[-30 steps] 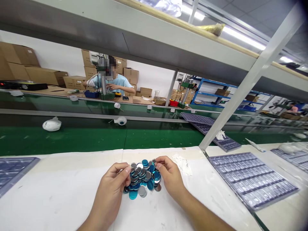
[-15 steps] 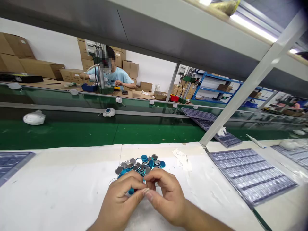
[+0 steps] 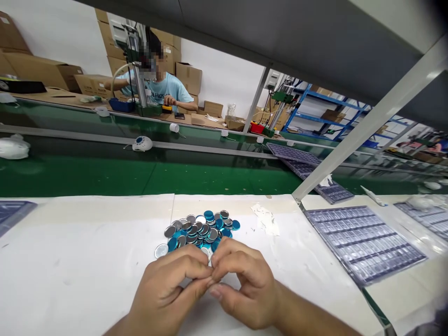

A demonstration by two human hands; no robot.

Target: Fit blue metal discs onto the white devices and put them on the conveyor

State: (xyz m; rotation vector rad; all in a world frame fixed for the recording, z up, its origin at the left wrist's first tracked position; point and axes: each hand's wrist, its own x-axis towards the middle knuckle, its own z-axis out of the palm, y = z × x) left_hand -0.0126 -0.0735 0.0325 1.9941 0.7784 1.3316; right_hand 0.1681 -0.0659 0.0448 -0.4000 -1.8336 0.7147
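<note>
two hands of ours meet at the fingertips, just on the near side of a pile of round discs. on our left hand the thumb and forefinger press toward each other; on our right hand the fingers curl inward, tips against the left's. whether a disc sits pinched between them we cannot tell, as the fingers hide that spot. the pile lies heaped and overlapping on the white work surface, some discs showing silver-grey faces, others blue, and one pale disc lies at its left edge. to the right of the pile we see crumpled white scraps, and farther right, past a slanted post, a clear compartmented tray. beyond our work surface runs a green belt, with a white rounded device by its rail. across from us, a co-worker in a light blue shirt is behind an upright machine, near stacked cardboard boxes.
</note>
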